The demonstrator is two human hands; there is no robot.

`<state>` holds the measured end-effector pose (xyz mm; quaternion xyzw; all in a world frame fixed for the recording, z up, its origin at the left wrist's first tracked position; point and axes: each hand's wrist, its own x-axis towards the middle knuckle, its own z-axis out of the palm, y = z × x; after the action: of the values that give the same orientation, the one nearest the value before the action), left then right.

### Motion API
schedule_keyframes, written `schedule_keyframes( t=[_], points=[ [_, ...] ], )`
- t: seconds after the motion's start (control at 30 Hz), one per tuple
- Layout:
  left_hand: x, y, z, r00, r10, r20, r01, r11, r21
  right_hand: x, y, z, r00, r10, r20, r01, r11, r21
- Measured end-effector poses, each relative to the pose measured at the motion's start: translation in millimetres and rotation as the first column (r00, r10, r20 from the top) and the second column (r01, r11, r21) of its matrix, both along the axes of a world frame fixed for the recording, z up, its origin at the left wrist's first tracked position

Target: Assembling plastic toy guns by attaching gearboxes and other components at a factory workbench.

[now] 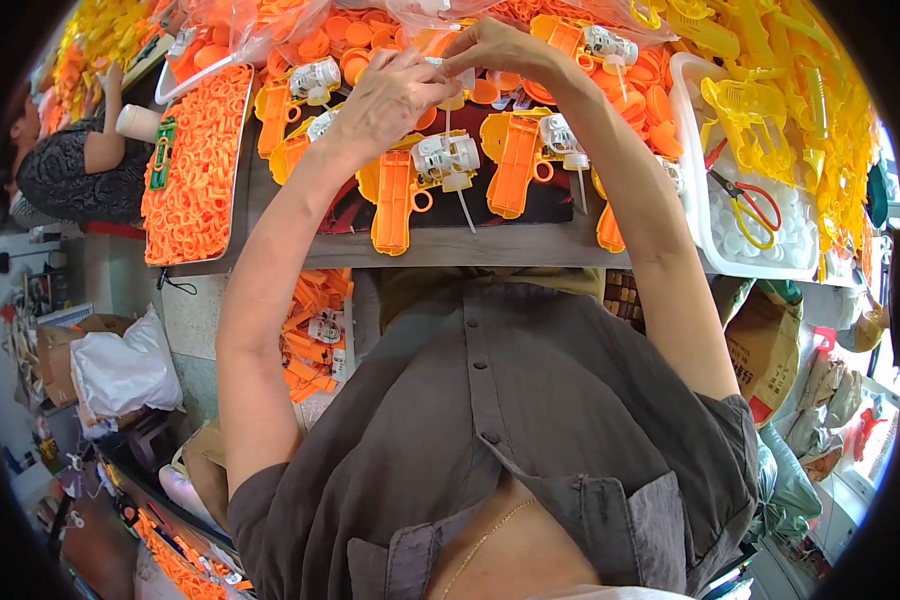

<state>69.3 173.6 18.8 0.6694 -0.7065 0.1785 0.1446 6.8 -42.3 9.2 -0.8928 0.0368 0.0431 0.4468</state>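
Note:
Beyond the near row of toy guns, my left hand (400, 98) and my right hand (498, 50) meet with fingers pinched together. A small white plastic part (453, 102) shows at their fingertips, a thin white stem hanging below it; most of it is hidden by the fingers. Just under my hands lies an open orange-and-yellow toy gun half (394, 205) carrying a white mechanism (444, 154) with a stem pointing toward me. To its right rests a similar toy gun half (516, 165) with its own white mechanism (558, 135).
A tray of orange rings (195, 170) stands at the left, a green-handled tool on it. On the right, red-and-yellow-handled pliers (745, 205) lie in a white bin (692, 180) of translucent caps. Orange discs (650, 85) and yellow shells (755, 120) pile up behind. Another person (75, 165) sits far left.

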Motion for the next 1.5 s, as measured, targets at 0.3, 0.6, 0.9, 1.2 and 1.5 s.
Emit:
schedule_keyframes(
  t=[0.3,0.6,0.9,1.2,1.5],
  points=[
    [1.7,5.8,-1.9,0.995,0.033,-0.098,-0.023,0.994,0.102,-3.4,5.4,-6.9,0.998,-0.041,0.047,0.04,0.999,0.017],
    [7.7,14.0,-26.5,0.979,0.027,-0.201,-0.05,0.993,-0.112,-8.5,24.6,-24.3,0.968,-0.099,0.231,0.123,0.988,-0.093],
    [4.5,10.9,-11.2,0.901,0.001,-0.435,-0.087,0.98,-0.179,-3.7,23.1,9.2,0.999,-0.025,0.024,0.022,0.992,0.121],
    [0.2,12.4,2.2,0.879,-0.058,-0.473,-0.066,0.968,-0.243,-18.3,25.3,12.2,0.999,-0.038,-0.037,0.052,0.829,0.557],
    [-9.1,17.7,17.5,0.936,-0.029,-0.35,-0.025,0.988,-0.15,-27.4,26.3,22.4,0.997,0.027,-0.077,0.024,0.803,0.595]
  ],
)
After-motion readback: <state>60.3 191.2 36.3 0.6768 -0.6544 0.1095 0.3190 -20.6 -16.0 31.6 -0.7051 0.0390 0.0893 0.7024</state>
